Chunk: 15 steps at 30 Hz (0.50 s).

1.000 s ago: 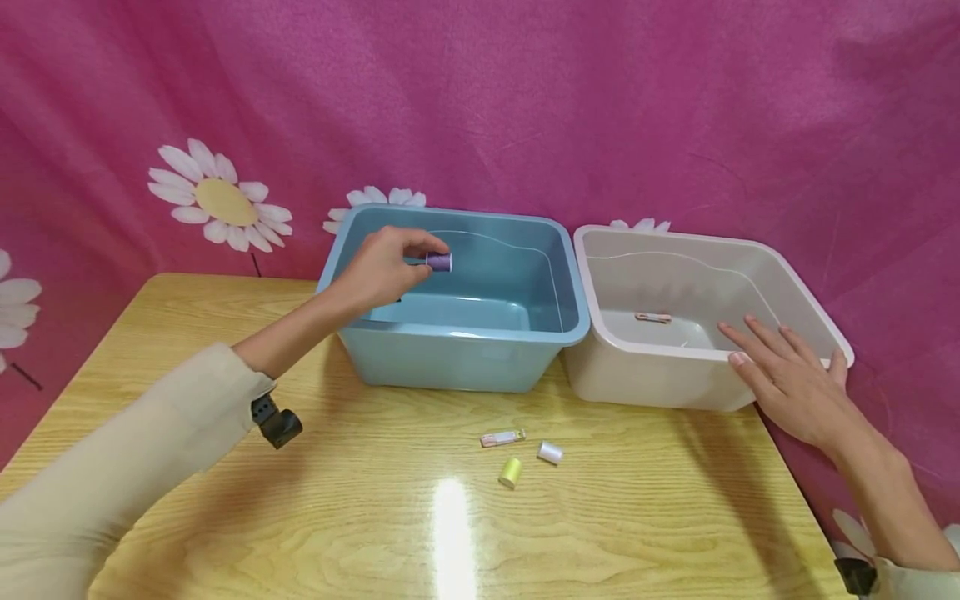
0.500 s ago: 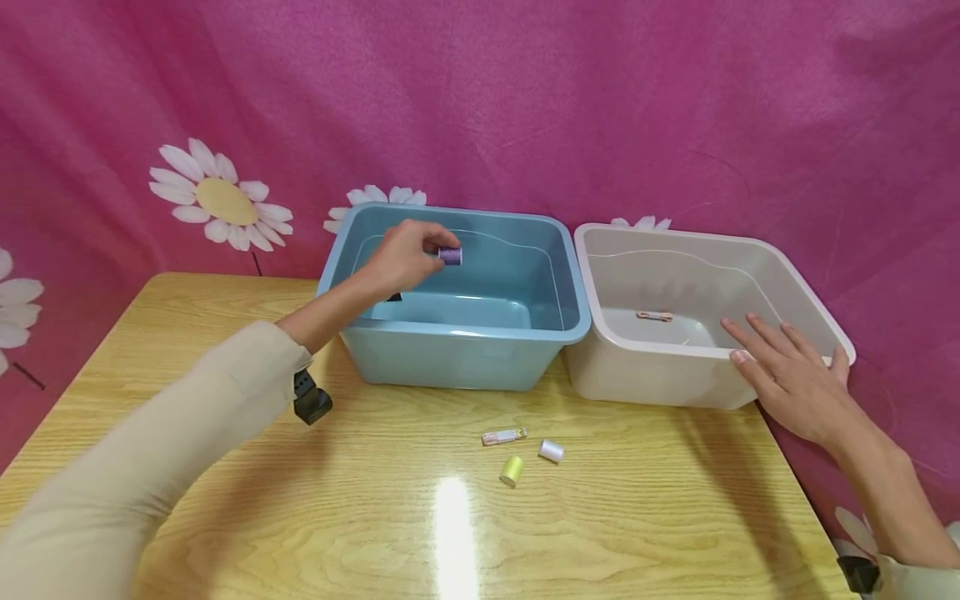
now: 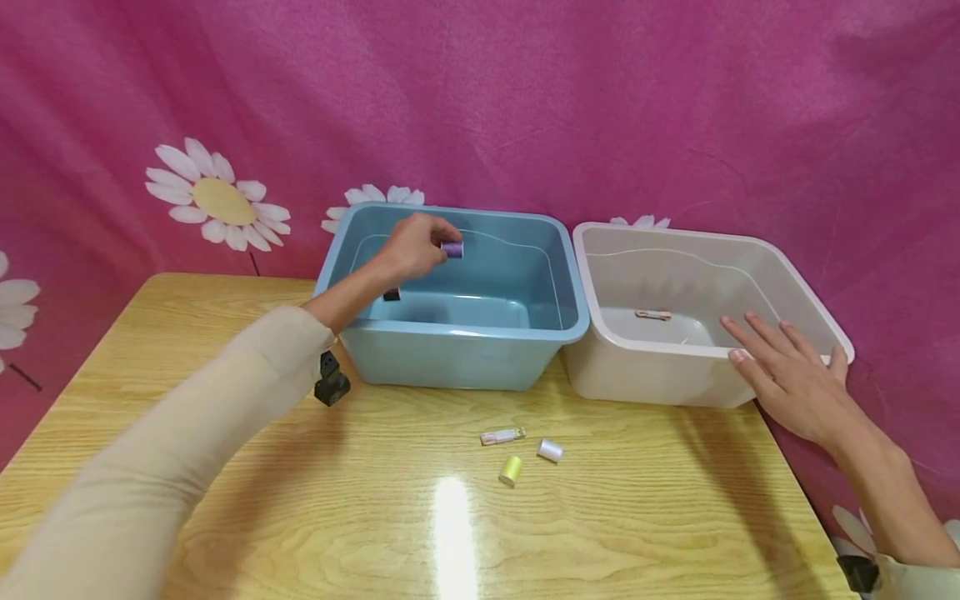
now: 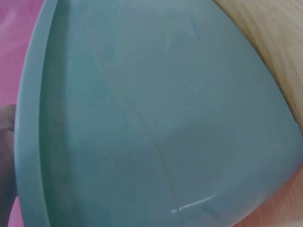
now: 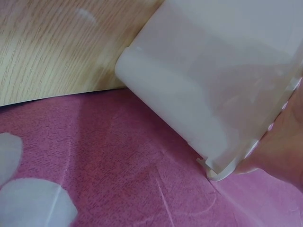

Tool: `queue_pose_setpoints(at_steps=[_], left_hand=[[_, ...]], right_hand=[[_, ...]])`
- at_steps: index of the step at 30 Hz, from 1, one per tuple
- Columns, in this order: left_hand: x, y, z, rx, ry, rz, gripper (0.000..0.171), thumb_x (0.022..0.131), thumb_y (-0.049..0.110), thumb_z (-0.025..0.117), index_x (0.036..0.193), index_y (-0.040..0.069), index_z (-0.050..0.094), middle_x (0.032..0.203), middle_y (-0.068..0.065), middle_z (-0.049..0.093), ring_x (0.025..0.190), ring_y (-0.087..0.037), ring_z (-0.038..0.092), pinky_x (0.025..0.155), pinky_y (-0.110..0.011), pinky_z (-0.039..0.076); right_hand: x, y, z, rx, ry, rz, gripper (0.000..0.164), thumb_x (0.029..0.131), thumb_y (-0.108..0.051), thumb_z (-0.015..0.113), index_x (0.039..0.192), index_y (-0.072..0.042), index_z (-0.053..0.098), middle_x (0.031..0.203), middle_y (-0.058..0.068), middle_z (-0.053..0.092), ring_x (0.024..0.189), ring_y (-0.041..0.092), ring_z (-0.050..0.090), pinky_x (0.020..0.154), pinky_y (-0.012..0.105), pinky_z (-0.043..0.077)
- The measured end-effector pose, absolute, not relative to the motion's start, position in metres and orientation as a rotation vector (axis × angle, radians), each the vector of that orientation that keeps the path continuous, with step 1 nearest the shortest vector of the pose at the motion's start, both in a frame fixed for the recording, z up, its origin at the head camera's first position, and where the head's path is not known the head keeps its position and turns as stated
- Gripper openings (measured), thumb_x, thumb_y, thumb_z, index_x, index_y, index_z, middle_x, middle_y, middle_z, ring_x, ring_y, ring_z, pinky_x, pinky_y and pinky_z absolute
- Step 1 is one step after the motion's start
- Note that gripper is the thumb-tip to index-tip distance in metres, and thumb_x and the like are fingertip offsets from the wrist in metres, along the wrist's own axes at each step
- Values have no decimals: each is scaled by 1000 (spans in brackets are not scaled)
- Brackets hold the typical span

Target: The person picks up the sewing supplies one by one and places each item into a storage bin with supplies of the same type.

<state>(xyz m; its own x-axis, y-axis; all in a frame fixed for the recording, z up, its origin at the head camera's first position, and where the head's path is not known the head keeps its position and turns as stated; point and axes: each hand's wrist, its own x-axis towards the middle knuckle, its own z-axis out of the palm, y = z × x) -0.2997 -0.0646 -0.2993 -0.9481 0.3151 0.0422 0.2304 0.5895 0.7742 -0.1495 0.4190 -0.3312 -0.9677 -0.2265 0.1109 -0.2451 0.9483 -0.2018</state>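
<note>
Between thumb and fingers my left hand (image 3: 416, 246) pinches a purple thread spool (image 3: 452, 249), held above the inside of the blue bin (image 3: 442, 358). In the left wrist view the outer wall of the blue bin (image 4: 165, 104) fills most of the picture and hides the spool. My right hand (image 3: 798, 387) rests with spread fingers on the front rim of the beige bin (image 3: 645, 371), near its right corner. On that bin's floor lies a small orange-and-white bundle (image 3: 653, 315).
On the wooden table (image 3: 360, 517), in front of the bins, lie a yellow thread spool (image 3: 510, 471), a white thread spool (image 3: 550, 451) and a small pink-and-white bundle (image 3: 502, 437). A pink flowered cloth (image 3: 480, 100) hangs behind.
My left hand has moved right and slightly up, carrying the purple thread spool farther over the blue bin. My right hand has stayed on the beige bin's rim.
</note>
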Motion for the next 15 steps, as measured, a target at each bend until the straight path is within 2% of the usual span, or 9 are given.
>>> queue_pose_setpoints(at_steps=[6,15], left_hand=[[-308,-63,-302,472,2739,1255,35,93,-8,57,126,-3,67,125,-16,65,114,-28,55,92,-37,50],[-313,-61,-303,411,2718,1266,35,92,-9,56,124,-3,67,124,-17,65,113,-27,55,88,-35,49]], right_hand=[[-149,419,-332,366,-3013,329,52,109,-34,39,159,-27,28,162,18,23,141,58,13,95,80,-16],[-150,420,-332,364,-3010,322,51,109,-34,38,159,-26,29,162,17,23,140,58,14,96,80,-16]])
